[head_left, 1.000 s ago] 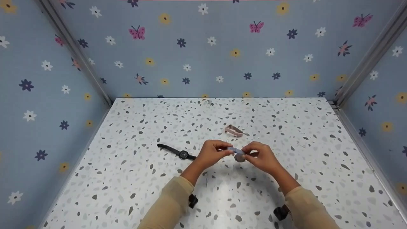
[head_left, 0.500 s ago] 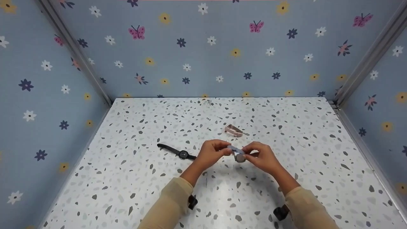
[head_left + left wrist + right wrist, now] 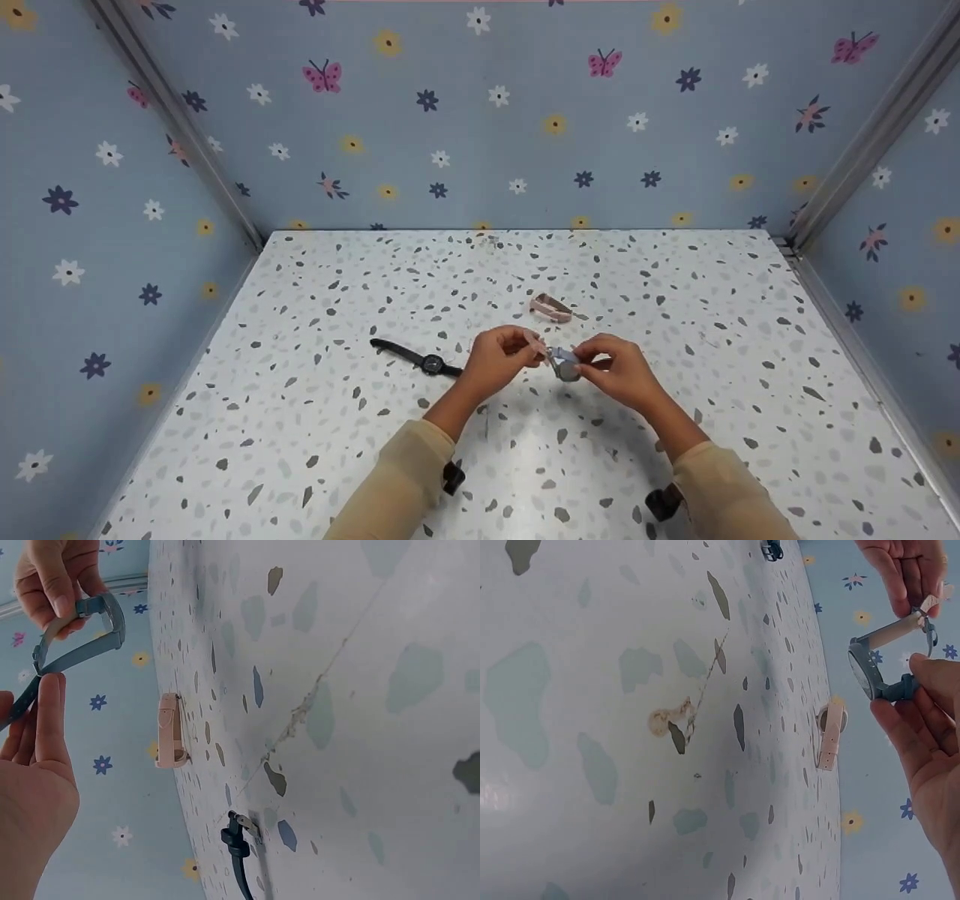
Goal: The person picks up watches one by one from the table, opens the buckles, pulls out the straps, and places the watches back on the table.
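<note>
Between both hands, raised over the table, is a wristwatch (image 3: pixel 566 366) with a blue-grey strap, beige on its inner side, and a round case (image 3: pixel 864 672). My left hand (image 3: pixel 500 360) pinches one strap end, whose pale side shows at the fingertips. On the other side my right hand (image 3: pixel 616 369) holds the strap close to the case, with the thumb and fingers on it. The strap (image 3: pixel 84 655) bends into a loop in the left wrist view, its ends meeting near the left fingers. Whether the buckle is fastened is too small to tell.
A pink wristwatch (image 3: pixel 551 308) with its band looped lies beyond the hands. To the left, a black wristwatch (image 3: pixel 433 365) lies stretched out, partly hidden by the left hand. Flower-patterned walls (image 3: pixel 480 150) stand behind and beside the speckled table (image 3: pixel 337 285).
The left hand has shifted slightly left and up, and the strap end in it now turns its pale side outward. The right hand and the watches on the table have stayed put.
</note>
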{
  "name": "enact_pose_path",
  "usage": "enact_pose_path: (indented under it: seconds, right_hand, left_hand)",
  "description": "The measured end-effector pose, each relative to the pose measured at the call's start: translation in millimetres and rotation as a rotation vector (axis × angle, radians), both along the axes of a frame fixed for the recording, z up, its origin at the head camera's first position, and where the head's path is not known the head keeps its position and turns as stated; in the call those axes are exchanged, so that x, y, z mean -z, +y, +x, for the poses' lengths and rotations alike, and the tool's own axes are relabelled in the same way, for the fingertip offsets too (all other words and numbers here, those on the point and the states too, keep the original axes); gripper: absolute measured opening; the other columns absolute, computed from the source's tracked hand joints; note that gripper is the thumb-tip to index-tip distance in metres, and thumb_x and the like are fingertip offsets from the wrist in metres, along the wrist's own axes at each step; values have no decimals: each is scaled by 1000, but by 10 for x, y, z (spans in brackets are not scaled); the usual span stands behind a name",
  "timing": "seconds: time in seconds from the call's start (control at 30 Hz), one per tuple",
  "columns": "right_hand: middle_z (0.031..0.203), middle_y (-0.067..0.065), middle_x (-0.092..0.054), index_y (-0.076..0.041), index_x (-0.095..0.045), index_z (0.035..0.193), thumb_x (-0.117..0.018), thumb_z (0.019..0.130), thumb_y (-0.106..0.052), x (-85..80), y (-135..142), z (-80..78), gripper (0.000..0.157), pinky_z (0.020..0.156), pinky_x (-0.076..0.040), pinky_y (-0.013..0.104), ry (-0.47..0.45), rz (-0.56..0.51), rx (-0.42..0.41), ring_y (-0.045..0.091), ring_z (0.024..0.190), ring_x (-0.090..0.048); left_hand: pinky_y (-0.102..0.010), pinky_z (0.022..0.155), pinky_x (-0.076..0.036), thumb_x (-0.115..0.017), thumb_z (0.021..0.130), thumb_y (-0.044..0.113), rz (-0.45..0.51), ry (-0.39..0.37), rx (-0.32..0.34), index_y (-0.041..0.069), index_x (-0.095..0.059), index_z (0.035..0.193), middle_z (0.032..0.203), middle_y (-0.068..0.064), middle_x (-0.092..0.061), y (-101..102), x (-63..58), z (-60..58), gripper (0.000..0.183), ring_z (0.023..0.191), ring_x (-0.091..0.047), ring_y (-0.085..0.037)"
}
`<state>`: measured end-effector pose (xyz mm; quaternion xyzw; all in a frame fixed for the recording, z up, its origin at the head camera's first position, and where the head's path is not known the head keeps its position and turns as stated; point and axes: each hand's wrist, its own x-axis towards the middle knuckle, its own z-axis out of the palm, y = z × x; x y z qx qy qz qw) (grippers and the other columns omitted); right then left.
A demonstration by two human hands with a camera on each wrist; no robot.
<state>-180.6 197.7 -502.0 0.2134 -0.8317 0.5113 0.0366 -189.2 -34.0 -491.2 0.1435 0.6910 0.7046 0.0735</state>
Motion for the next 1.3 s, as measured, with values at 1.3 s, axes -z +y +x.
enact_pose_path:
  seconds: [1.3]
  right_hand:
    - [99, 17, -65, 5, -69, 100, -70, 86, 6, -135, -62, 140, 15, 77, -59, 33, -102, 20, -39, 31, 90, -64]
  left_hand:
    - [-33, 77, -59, -81, 81, 11, -5, 23, -59, 3, -75, 99, 92, -7, -74, -35, -77, 10, 20, 84, -70, -21]
